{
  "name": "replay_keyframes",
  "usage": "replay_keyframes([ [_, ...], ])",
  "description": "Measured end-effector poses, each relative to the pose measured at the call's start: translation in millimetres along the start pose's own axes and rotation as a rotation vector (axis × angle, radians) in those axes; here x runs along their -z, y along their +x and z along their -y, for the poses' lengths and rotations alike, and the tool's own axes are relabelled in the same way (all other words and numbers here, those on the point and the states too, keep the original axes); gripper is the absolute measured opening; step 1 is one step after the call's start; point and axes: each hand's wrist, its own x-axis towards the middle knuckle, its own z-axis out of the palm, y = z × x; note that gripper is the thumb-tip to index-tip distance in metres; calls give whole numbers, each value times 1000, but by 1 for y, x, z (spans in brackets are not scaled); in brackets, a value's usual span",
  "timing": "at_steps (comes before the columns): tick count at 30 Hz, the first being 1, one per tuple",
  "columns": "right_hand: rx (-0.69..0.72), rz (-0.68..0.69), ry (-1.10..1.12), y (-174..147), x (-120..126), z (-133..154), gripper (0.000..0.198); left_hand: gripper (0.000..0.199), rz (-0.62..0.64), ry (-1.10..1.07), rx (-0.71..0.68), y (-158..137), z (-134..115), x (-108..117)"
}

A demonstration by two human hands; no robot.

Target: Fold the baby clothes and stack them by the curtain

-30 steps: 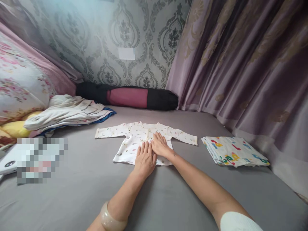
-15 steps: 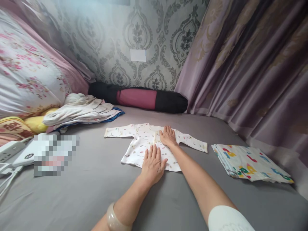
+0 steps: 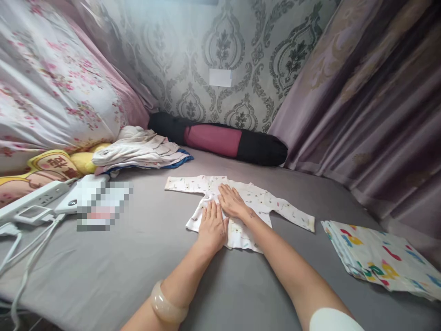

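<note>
A small white baby shirt (image 3: 257, 202) with a scattered print lies spread on the grey bed sheet (image 3: 138, 266), its sleeves stretched out to both sides. My left hand (image 3: 212, 226) rests flat on its lower left front, fingers extended. Just above and to the right, my right hand (image 3: 232, 201) presses flat on the chest part, fingers pointing up and left. Both hands are open and grip nothing. They cover part of the shirt's middle, and the cloth shows slight creases beside them.
At right lies a folded cloth with a colourful print (image 3: 389, 257). A black and maroon roll-shaped bag (image 3: 213, 140) lies along the wall. On the left are piled clothes (image 3: 141, 151), a power strip (image 3: 41, 200) with cables, and a white device (image 3: 82, 195). A purple curtain (image 3: 344, 101) hangs at right.
My right hand has slid left across the shirt, nearer my left hand, which stays low on the shirt. The view has turned slightly left, so the surroundings appear further right.
</note>
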Motion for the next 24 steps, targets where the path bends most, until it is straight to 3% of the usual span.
replay_keyframes([
  [7,-122,-51,-33,51,1,0,65,59,74,42,40,-1,-7,6],
  [14,-230,-170,-32,73,-8,6,63,57,84,-13,43,1,-5,19],
  [18,-224,-151,-42,71,-1,7,60,56,72,-51,41,3,-3,27],
  [22,-116,-293,-67,59,18,26,46,57,88,-85,61,5,-2,21],
  [24,-38,-210,-19,52,28,41,35,60,64,-110,59,6,-1,14],
])
